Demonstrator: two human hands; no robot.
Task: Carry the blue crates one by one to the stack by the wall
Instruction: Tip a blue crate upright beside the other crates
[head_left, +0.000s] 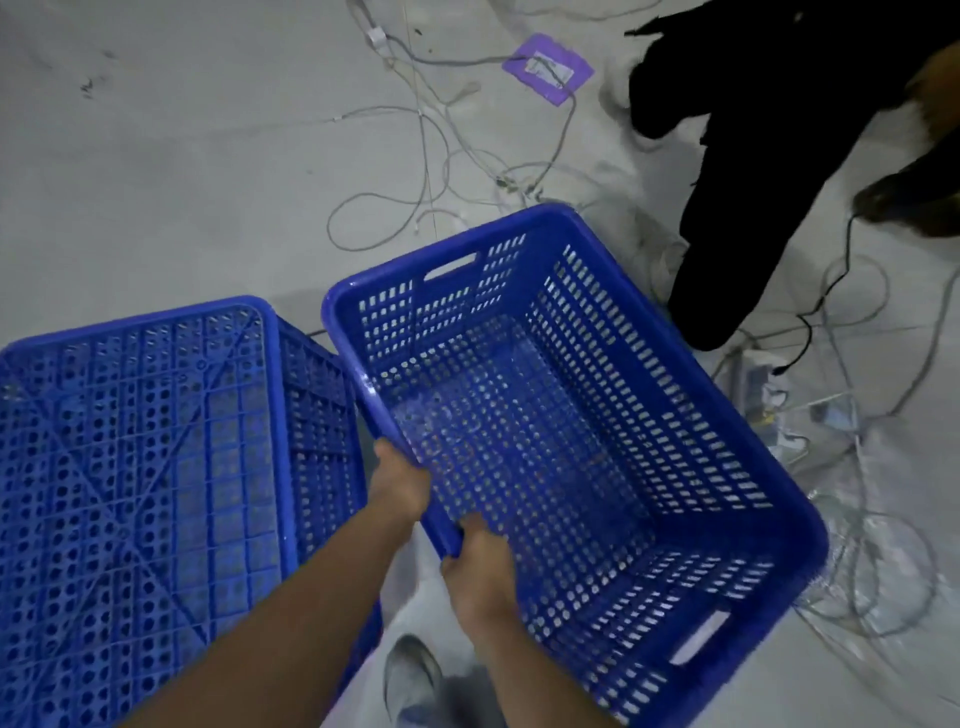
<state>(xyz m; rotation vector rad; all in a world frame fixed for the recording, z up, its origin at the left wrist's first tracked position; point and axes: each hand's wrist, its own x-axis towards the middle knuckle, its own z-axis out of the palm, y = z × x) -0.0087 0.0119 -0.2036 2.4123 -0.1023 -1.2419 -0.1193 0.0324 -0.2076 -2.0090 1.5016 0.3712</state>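
Hands (397, 480) (480, 558) are both gripping the open crate's (571, 415) near rim; upturned crate (145, 467) lower left is waiting, no wall stack showing.

Tight squeeze at 9 o'clock: the upside-down blue perforated plastic crate (145, 483) sits just beside the open blue slotted plastic crate (571, 431), only a thin gap between. From 12 to 5 o'clock it's tangled grey cables (447, 156), a purple flat pad (548, 67) and someone's black trouser leg (753, 197). Bare grey concrete floor (171, 171) at 10–11 is the open lane.
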